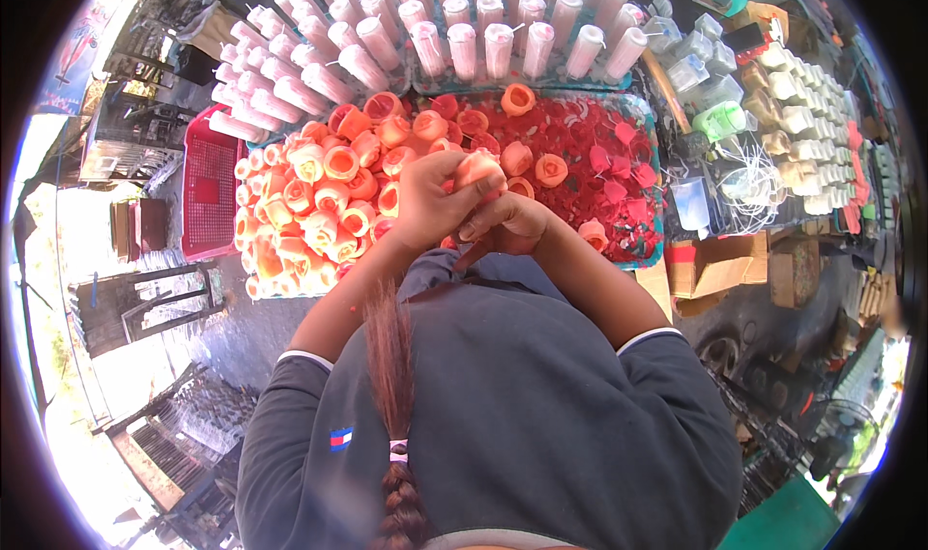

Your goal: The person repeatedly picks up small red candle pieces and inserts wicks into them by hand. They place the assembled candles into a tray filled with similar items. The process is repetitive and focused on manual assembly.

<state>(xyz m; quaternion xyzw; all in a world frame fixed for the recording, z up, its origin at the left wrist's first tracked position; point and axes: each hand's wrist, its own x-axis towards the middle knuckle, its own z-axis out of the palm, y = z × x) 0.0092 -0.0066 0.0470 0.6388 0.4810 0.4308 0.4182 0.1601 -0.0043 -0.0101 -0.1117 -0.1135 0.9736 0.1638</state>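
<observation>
Close in front of my chest, my left hand (432, 194) is wrapped round a hollow orange rose (478, 167) that looks like wax. My right hand (514, 223) is right beside it, fingers bent and pressed together just under the rose; what they pinch, if anything, is hidden. To the left lies a heap of similar orange roses (329, 202), many with round openings. More loose roses (551, 170) rest on the right, over scattered red petals and scraps (590, 125) in a teal-edged tray (661, 246).
Rows of pale pink candles (464, 51) with wicks stand beyond the tray. A red plastic basket (201, 188) is at the left. On the right are clear plastic containers (691, 72), a bundle of white string (754, 185), rows of cream-coloured pieces (807, 130) and a cardboard box (715, 265).
</observation>
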